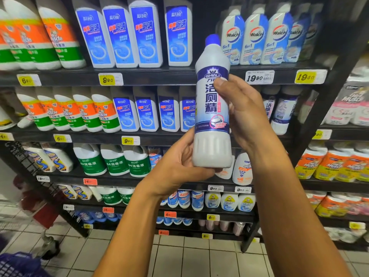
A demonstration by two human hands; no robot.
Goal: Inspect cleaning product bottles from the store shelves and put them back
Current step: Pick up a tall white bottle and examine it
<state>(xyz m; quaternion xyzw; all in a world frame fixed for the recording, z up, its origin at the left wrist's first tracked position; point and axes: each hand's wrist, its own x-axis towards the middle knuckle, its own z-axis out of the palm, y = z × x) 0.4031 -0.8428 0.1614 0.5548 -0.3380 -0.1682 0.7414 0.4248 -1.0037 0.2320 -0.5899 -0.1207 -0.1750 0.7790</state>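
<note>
A tall white bottle (212, 124) with a blue cap and a purple-blue "WANLI" label stands upright in front of the shelves, label facing me. My left hand (179, 166) grips its ribbed base from the left and below. My right hand (239, 108) holds the label section from the right, thumb across the upper label. Two more bottles of the same kind (280, 112) stand on the second shelf, just right of my right hand.
Black shelving (159, 76) carries rows of cleaners: orange-green Mr Muscle bottles (65, 112), blue-labelled bottles (147, 112), Walch bottles (255, 41), green disinfectant jugs (115, 160). Yellow price tags line the shelf edges. A red trolley (40, 206) stands at the lower left on the tiled floor.
</note>
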